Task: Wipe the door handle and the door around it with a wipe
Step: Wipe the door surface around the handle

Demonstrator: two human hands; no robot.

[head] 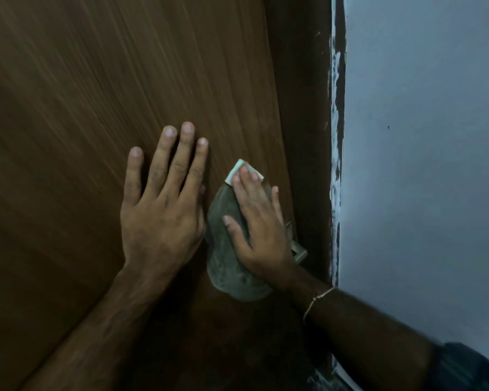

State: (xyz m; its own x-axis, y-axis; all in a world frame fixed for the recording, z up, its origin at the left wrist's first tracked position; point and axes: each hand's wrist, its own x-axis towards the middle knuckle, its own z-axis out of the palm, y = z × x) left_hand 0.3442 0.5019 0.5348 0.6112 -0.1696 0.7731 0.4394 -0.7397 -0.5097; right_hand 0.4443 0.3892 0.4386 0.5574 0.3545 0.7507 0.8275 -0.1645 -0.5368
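Observation:
A brown wood-grain door (96, 108) fills the left and middle of the head view. My right hand (259, 227) lies flat with straight fingers on a grey-green wipe (226, 266), pressing it against the door near its right edge. A pale corner of the wipe (236, 167) sticks out beyond the fingertips. My left hand (164, 201) rests flat on the door just left of the wipe, fingers spread. A small metal part of the door fitting (298, 249) shows at the door edge beside my right wrist. The handle itself is hidden.
A dark door frame (302, 108) runs down the right of the door. Beyond it stands a pale blue-grey wall (421, 165) with chipped paint along its edge (336, 136). A thin bracelet (316, 299) circles my right wrist.

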